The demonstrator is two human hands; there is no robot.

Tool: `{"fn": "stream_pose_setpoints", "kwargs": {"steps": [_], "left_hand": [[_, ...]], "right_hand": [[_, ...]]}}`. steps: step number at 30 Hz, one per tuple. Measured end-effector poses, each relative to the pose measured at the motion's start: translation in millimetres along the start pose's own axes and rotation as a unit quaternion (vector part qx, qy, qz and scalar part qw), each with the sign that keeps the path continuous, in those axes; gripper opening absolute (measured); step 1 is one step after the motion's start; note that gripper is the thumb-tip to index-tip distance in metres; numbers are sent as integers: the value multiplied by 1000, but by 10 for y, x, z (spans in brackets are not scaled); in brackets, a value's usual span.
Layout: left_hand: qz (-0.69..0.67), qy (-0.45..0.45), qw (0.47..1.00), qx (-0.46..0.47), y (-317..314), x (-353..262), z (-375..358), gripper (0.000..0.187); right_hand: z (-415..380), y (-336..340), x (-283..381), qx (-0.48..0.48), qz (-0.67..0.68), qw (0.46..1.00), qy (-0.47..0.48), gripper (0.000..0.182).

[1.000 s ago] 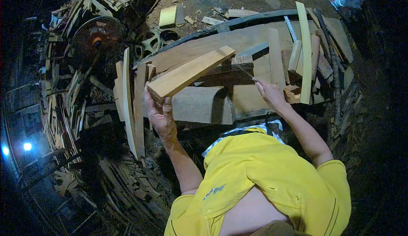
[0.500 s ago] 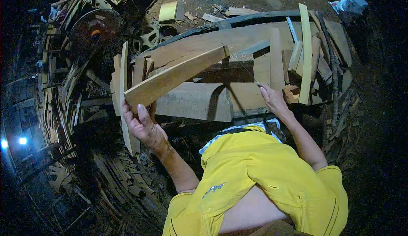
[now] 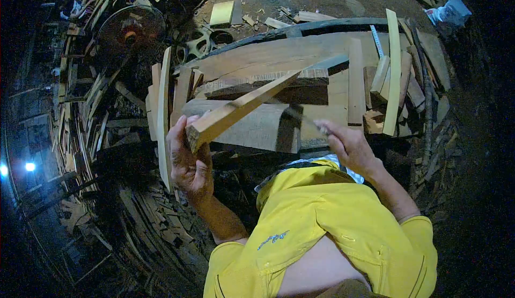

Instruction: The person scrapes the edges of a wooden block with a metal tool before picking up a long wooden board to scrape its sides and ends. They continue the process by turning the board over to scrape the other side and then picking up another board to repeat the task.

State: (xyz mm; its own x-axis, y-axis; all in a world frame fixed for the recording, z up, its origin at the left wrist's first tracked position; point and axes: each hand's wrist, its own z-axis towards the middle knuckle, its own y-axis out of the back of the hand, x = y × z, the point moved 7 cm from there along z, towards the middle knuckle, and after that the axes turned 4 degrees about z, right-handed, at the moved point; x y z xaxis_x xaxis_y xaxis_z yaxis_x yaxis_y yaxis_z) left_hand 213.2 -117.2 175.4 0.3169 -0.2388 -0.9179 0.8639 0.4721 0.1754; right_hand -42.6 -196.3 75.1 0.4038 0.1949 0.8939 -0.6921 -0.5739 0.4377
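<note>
My left hand (image 3: 189, 161) is closed around the near end of a long, tapering piece of wood (image 3: 244, 106). The piece slants up and away to the right above the bench, its narrow edge turned upward. Lower on the right, my right hand (image 3: 351, 146) grips a thin, slender tool (image 3: 307, 120) that is smeared by motion; I cannot tell its exact kind. The tool points left, toward the underside of the raised wood. Beneath both hands a thick wooden block (image 3: 241, 126) lies on the plank bench (image 3: 252, 54), with a rough-topped block (image 3: 306, 78) behind it.
Upright strips and offcuts line the bench's left end (image 3: 165, 99) and right end (image 3: 392, 72). A white ruler-like strip (image 3: 376, 41) lies at the right. Left of the bench stands a round fan (image 3: 131, 38) among scrap wood. A yellowish block (image 3: 222, 13) rests on the ground beyond.
My left hand has rolled the wood from its broad face onto a narrow edge and lowered its near end. My right hand has moved slightly right and down, the tool tip away from the wood's far end.
</note>
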Motion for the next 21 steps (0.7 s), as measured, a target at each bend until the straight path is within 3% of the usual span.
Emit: {"fn": "stream_pose_setpoints", "kwargs": {"steps": [1,3,4,7,10,11,14,16,17,21], "left_hand": [[90,10,996,-18,40,9,-34,51],[119,22,992,-43,89,80,-111,50],[150,36,986,-70,131,112,-135,50],[114,11,993,-36,60,-26,-52,50],[92,19,994,-48,67,12,-78,50],[94,23,994,-43,69,13,-86,50],[120,28,992,-34,57,24,-49,51],[83,32,994,-64,79,30,-54,52],[180,43,980,-71,86,11,-39,53],[35,52,997,-46,186,188,-34,61]], "right_hand": [[-13,13,228,34,16,997,61,30],[-39,-37,409,73,23,987,138,29],[-44,-80,318,72,21,988,138,29],[-12,-182,-245,68,-51,996,-41,30],[-104,-160,-157,66,4,998,10,29],[-135,-143,-14,53,26,996,66,29],[-102,-200,-190,11,41,995,87,28],[-49,-310,-1064,7,-55,995,-84,29],[-71,-328,-1478,2,-97,981,-168,31],[-156,-326,-1866,17,-134,966,-221,37]]}}
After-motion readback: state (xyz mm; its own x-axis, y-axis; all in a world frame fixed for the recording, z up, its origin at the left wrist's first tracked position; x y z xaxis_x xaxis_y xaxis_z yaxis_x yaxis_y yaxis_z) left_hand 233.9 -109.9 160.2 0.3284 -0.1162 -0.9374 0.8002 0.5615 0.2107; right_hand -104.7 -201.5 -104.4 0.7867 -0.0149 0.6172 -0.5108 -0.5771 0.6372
